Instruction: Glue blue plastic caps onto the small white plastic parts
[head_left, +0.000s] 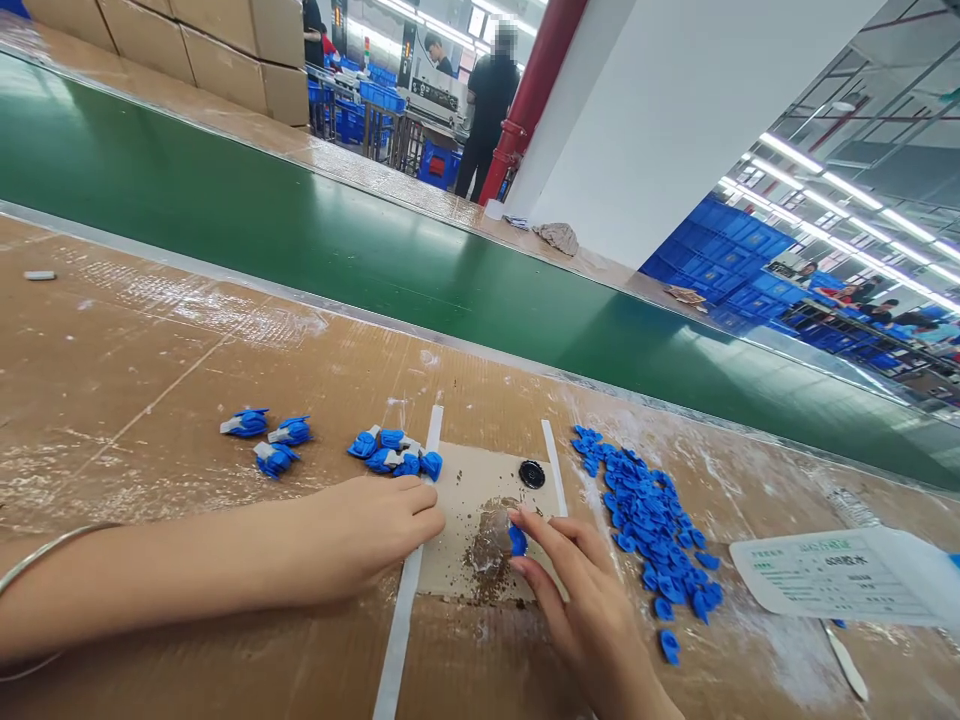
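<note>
My right hand (pixel 589 590) pinches a small blue plastic piece (pixel 517 540) between thumb and fingers, over a wet brown patch (pixel 489 545) on a beige card (pixel 450 570). My left hand (pixel 394 520) rests at the card's left edge with its fingers curled; whatever they hold, if anything, is hidden. Just beyond it lies a cluster of blue pieces with grey parts (pixel 390 455). Farther left are a few similar blue-and-grey pieces (pixel 276 458). A black round cap (pixel 532 474) sits near the card's far right corner. To the right spreads a heap of loose blue pieces (pixel 649 510).
A white labelled bottle (pixel 832 575) lies on its side at the right, with a white flat stick (pixel 847 665) nearby. White tape strips (pixel 397 650) flank the card. Beyond the table runs a green conveyor belt (pixel 375 240). Cardboard boxes (pixel 225 60) and a person (pixel 487 100) are behind it.
</note>
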